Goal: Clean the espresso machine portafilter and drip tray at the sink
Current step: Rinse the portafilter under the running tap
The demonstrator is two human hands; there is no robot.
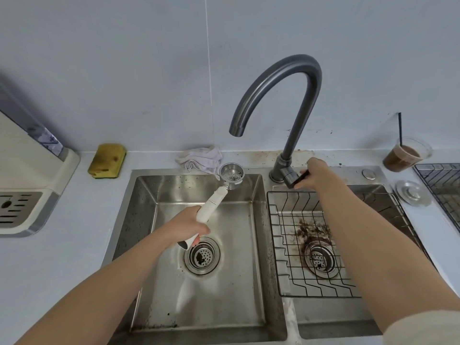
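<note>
My left hand (190,226) grips the white handle of the portafilter (230,174) over the left sink basin (146,192). Its metal basket, speckled with coffee grounds, is held up below the spout of the grey faucet (281,80). No water runs from the spout. My right hand (315,174) holds the dark faucet lever (300,179) at the faucet's base. The espresso machine (29,170) stands at the far left, its slotted drip tray (18,207) still in place on it.
A black wire rack (286,247) sits in the right basin above a drain ringed with coffee grounds. A yellow sponge (107,161) and a crumpled cloth (201,159) lie behind the sink. An iced coffee cup (404,155), a sink plug (410,192) and another rack (440,185) are at the right.
</note>
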